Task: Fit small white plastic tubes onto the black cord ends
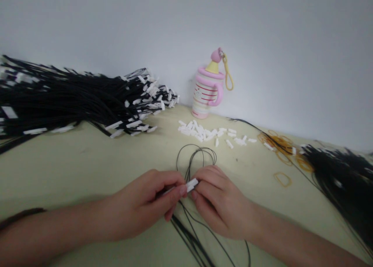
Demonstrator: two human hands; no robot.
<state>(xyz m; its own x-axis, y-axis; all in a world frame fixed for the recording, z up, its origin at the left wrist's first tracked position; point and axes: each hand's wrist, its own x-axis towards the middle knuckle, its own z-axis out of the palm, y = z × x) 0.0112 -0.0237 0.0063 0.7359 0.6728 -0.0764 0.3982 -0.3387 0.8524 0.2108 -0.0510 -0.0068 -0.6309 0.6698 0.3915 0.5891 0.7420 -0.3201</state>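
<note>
My left hand (145, 203) and my right hand (218, 201) meet low in the middle of the view, fingers pinched together. Between them, a small white plastic connector housing (191, 185) pokes out, gripped from both sides. Thin black wires (196, 158) loop up from the hands in a loose coil, and more of them (189, 234) trail down toward my body. Where the wires enter the connector is hidden by my fingers.
A large bundle of black wires tipped with white connectors (72, 100) lies at the left, and another (340, 181) at the right. Loose white connectors (204, 133) and amber rubber bands (278, 144) lie on the pale yellow cloth (87, 170). A pink-and-cream mug-shaped bottle (207, 89) stands by the wall.
</note>
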